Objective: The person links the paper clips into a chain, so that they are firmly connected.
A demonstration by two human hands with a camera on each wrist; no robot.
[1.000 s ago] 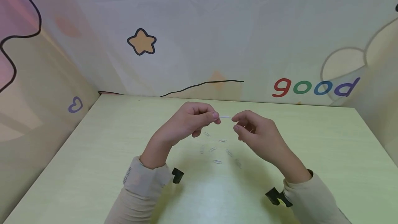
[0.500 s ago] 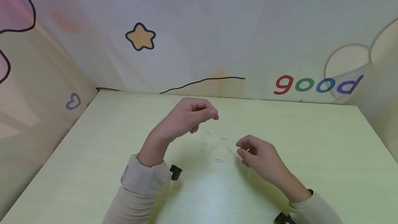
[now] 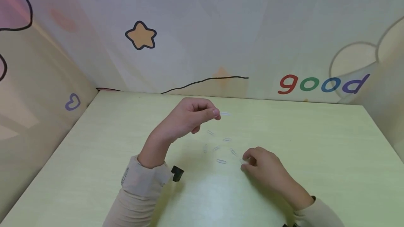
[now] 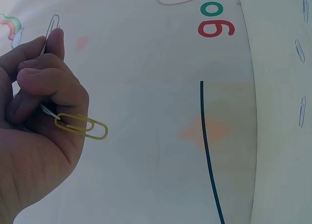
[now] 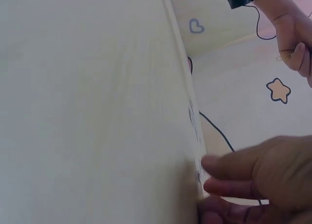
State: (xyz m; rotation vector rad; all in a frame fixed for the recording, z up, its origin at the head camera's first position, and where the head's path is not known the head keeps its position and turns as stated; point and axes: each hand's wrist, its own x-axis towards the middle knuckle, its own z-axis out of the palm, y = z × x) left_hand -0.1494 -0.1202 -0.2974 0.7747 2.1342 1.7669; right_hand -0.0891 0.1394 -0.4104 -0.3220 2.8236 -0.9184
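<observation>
Above the table, my left hand (image 3: 192, 118) pinches a pale paper clip (image 3: 225, 114) between thumb and forefinger, its free end pointing right. In the left wrist view a yellow paper clip (image 4: 80, 125) hangs out below the curled fingers, meeting a white clip (image 4: 50, 111) mostly hidden in the palm. My right hand (image 3: 266, 167) is low at the tabletop, thumb and forefinger apart on either side of a loose paper clip (image 3: 241, 161). The right wrist view shows that hand (image 5: 273, 173) with its fingertips close to the table surface.
Several loose paper clips, among them one clip (image 3: 221, 161) nearest the front, lie scattered on the pale green table (image 3: 126, 132) between the hands. A printed backdrop (image 3: 202, 38) with a star and the word "good" rises behind and along the sides.
My right hand has come down from beside the held clip to the tabletop, toward the right-hand loose clip. The left hand keeps its pinch at nearly the same spot.
</observation>
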